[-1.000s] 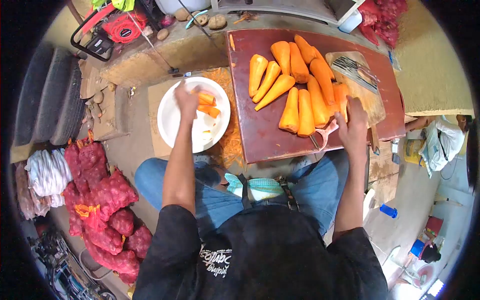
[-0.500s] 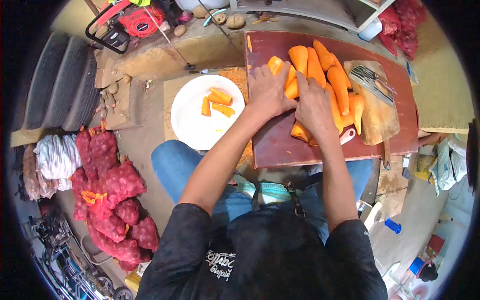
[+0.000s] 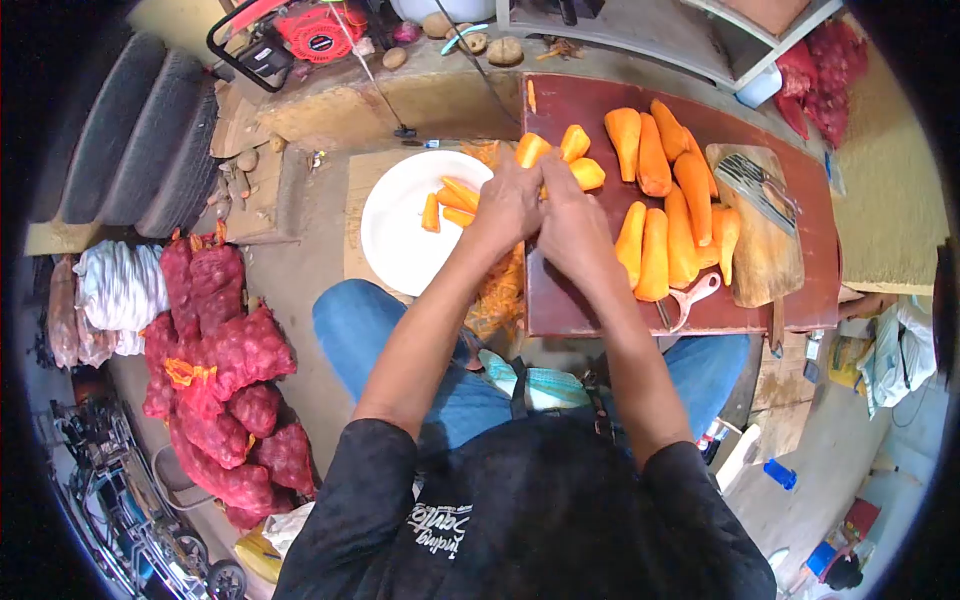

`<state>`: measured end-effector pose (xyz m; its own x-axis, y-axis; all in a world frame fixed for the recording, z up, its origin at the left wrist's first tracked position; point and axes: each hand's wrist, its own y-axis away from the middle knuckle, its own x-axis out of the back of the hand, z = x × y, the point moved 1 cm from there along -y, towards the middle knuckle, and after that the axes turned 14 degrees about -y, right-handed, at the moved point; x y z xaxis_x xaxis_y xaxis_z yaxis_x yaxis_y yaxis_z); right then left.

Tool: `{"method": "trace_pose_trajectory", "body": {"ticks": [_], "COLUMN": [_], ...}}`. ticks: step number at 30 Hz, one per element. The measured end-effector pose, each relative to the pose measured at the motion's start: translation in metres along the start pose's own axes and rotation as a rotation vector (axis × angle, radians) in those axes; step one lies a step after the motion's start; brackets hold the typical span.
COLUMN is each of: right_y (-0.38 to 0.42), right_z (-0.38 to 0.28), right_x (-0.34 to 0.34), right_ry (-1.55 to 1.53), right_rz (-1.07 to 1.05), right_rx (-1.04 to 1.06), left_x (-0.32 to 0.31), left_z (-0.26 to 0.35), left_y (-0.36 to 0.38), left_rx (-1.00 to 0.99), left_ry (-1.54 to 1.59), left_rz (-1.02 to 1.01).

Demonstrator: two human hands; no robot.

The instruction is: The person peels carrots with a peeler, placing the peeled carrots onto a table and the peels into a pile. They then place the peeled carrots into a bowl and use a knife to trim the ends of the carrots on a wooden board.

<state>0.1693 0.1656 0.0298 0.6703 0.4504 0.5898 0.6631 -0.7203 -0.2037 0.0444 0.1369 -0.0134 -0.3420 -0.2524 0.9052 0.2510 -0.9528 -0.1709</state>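
Observation:
Over the left edge of the dark red board (image 3: 575, 310), my left hand (image 3: 508, 200) is closed round an orange carrot piece (image 3: 532, 150) that sticks out above its fingers. My right hand (image 3: 575, 218) touches it, fingers closed near more carrot pieces (image 3: 584, 174); whatever it grips is hidden. Several peeled carrots (image 3: 654, 255) lie on the board to the right. A peeler with a pink handle (image 3: 703, 288) rests by the near edge. Left of the board, a white basin (image 3: 385, 240) holds several carrot pieces (image 3: 431, 213).
A wooden cutting board (image 3: 780, 240) with a metal grater (image 3: 752, 187) on it lies at the right. Orange peelings (image 3: 500, 300) are on the floor between basin and table. Red net sacks (image 3: 215, 380) stand at the left, below dark tires (image 3: 120, 130).
Both hands have moved left and come together, away from the carrot pile. Carrot pieces now lie apart near the board's left side, and the peeler shows more fully.

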Motion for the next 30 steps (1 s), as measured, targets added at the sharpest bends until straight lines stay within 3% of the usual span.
{"method": "trace_pose_trajectory", "body": {"ticks": [2,3,6,9,13,15,18,20,21,23,25,26,28,30], "right_y": [-0.001,-0.009,-0.04,-0.064,-0.077,-0.088,-0.092,-0.089,-0.083,-0.061,-0.027,-0.011,0.022,0.054], "right_z": [-0.006,0.015,0.031,0.056,0.047,0.039,0.025,-0.007,-0.012,-0.018,-0.029,-0.034,-0.037,-0.009], "right_x": [0.022,0.028,0.042,0.011,-0.017,-0.043,-0.086,-0.089,-0.092,-0.101,-0.075,-0.052,0.008,0.06], "right_ry": [0.004,0.094,0.324,0.27,-0.076,-0.076,-0.111,-0.07,-0.052,-0.016,-0.158,-0.225,-0.273,-0.095], "right_rz": [-0.001,0.088,0.181,0.062,0.04,-0.047,-0.135,-0.352,-0.314,-0.25,-0.18,-0.143,-0.203,0.026], "right_rx": [0.018,0.139,0.004,-0.15,-0.101,-0.096,-0.093,-0.214,-0.137,0.013,0.181,0.264,0.116,0.146], "left_x": [0.001,0.004,0.002,-0.003,0.0,0.004,-0.015,-0.015,-0.021,-0.063,-0.085,-0.082,-0.058,-0.04], "left_z": [0.002,0.008,0.008,0.004,-0.022,-0.045,-0.096,-0.112,-0.124,-0.157,-0.163,-0.154,-0.121,-0.087], "left_y": [0.0,0.001,0.006,0.004,0.017,0.026,0.044,0.058,0.064,0.076,0.082,0.078,0.071,0.059], "left_rx": [0.003,0.02,0.008,0.044,0.159,0.123,0.214,0.422,0.524,0.36,0.214,0.233,0.279,0.194], "left_ry": [-0.023,-0.014,0.019,0.044,0.118,0.147,0.428,0.286,0.43,0.237,0.161,0.148,0.13,0.107], "left_rz": [-0.039,-0.019,0.009,0.01,0.037,0.118,0.122,-0.046,-0.196,-0.105,-0.02,-0.035,-0.072,0.086]}}
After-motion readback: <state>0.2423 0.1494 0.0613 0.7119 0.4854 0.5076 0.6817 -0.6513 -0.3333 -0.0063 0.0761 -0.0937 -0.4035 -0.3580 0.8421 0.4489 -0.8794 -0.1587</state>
